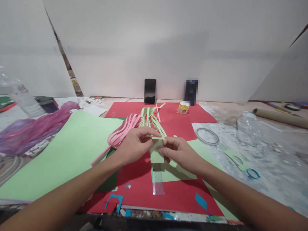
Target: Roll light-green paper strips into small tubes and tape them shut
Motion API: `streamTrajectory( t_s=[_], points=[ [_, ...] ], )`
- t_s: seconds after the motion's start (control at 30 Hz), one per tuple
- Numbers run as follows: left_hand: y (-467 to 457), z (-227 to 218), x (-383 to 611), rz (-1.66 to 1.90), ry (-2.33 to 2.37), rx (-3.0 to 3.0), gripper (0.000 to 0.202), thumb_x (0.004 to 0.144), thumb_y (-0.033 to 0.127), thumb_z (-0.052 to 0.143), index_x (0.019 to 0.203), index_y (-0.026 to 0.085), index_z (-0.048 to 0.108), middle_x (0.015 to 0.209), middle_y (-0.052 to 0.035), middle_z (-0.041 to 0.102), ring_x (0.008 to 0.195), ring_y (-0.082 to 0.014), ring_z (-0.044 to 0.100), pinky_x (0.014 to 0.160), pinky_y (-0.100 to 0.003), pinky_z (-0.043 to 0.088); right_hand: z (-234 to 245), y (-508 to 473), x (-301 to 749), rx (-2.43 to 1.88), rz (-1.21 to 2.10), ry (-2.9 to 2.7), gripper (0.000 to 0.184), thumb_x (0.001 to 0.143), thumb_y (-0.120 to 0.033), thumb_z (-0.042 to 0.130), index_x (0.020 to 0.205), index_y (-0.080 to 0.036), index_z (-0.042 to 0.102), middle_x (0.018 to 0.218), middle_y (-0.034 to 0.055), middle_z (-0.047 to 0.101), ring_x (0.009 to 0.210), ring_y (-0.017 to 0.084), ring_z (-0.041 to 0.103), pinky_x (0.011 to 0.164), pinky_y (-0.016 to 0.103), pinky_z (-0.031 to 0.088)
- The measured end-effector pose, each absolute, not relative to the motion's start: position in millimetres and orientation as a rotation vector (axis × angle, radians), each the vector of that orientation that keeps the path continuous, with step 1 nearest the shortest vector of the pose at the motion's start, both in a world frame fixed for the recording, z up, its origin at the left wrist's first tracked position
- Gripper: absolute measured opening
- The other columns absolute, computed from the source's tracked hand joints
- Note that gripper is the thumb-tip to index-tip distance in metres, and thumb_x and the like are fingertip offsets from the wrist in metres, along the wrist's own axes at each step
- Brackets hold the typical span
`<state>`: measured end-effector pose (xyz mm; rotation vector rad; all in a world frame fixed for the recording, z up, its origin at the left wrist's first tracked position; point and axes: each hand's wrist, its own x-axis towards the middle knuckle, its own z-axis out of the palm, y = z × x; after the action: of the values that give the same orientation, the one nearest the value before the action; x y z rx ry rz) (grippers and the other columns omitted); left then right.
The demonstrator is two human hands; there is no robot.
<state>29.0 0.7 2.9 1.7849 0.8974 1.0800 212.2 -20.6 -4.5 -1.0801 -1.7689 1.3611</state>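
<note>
Both hands meet over the middle of the table, pinching a narrow light green paper strip (pixel 157 151) between them. My left hand (pixel 137 142) holds its left end between thumb and fingers; my right hand (pixel 179 152) grips the right side. Beneath them lie a light green sheet (pixel 179 174) and a clear plastic ruler (pixel 157 187) on red paper (pixel 133 182). Just beyond my left hand are a bundle of pink paper strips (pixel 122 129) and a bundle of pale green strips (pixel 148 117). The fingertips partly hide the strip's upper edge.
A large green sheet (pixel 65 152) and a purple plastic bag (pixel 41 126) lie left, near a water bottle (pixel 24 96). A phone (pixel 150 91) leans against the back board, with a yellow jar (pixel 183 108) nearby. Right are a tape roll (pixel 207 136) and a clear jar (pixel 247 128).
</note>
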Motion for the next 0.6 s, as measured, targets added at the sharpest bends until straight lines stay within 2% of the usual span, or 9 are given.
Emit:
streamTrajectory(
  t_s=[0.1,0.17,0.23,0.4,0.5,0.6],
  points=[
    [2.8,-0.7,27.8,1.114,0.833,1.849,0.027,0.074,0.004,0.055,0.083,0.020,0.074,0.093,-0.0049,0.066,0.087,-0.0164,0.063,0.072,-0.029,0.050,-7.2,-19.4,212.6,-1.048,1.421,-1.707,0.017,0.082,-0.033,0.063,0.077,-0.018,0.056,0.063,-0.0024,0.053,0.055,0.010,0.052,0.053,0.024,0.041],
    [4.0,-2.2,26.7,1.138,0.841,1.871,0.033,0.072,0.000,0.052,0.083,0.021,0.074,0.094,-0.0044,0.065,0.087,-0.0156,0.062,0.071,-0.028,0.049,-9.4,-18.9,213.6,-1.016,1.403,-1.647,0.022,0.077,-0.031,0.070,0.085,-0.019,0.054,0.071,-0.0020,0.056,0.060,0.011,0.054,0.054,0.024,0.043],
    [4.3,-2.7,26.2,1.142,0.853,1.882,0.036,0.071,-0.002,0.051,0.084,0.021,0.075,0.093,-0.0037,0.063,0.085,-0.0146,0.061,0.069,-0.026,0.047,-10.6,-18.7,214.6,-0.980,1.323,-1.606,0.031,0.073,-0.028,0.075,0.092,-0.021,0.053,0.081,-0.0012,0.057,0.066,0.011,0.055,0.057,0.024,0.045],
    [2.1,-1.9,27.1,1.112,0.903,1.931,0.037,0.071,-0.002,0.051,0.084,0.022,0.075,0.090,-0.0024,0.061,0.077,-0.0117,0.057,0.058,-0.022,0.041,-9.4,-19.1,215.4,-0.858,1.260,-1.655,0.034,0.076,-0.030,0.074,0.104,-0.022,0.057,0.098,0.0035,0.060,0.081,0.013,0.057,0.069,0.027,0.048],
    [1.0,-1.9,27.7,1.137,0.922,1.932,0.039,0.070,-0.003,0.049,0.083,0.022,0.075,0.088,-0.0019,0.060,0.075,-0.0105,0.056,0.058,-0.021,0.041,-9.9,-18.8,214.5,-0.829,1.313,-1.658,0.039,0.076,-0.031,0.074,0.110,-0.023,0.057,0.098,0.0034,0.062,0.079,0.013,0.058,0.068,0.027,0.048],
    [0.3,-2.0,28.4,1.114,0.951,1.964,0.041,0.071,-0.004,0.047,0.086,0.022,0.076,0.088,-0.0023,0.059,0.076,-0.0108,0.056,0.059,-0.021,0.042,-12.0,-17.7,213.0,-0.906,1.299,-1.625,0.030,0.078,-0.033,0.071,0.103,-0.021,0.060,0.091,0.0026,0.063,0.069,0.011,0.057,0.061,0.025,0.046]
  ],
)
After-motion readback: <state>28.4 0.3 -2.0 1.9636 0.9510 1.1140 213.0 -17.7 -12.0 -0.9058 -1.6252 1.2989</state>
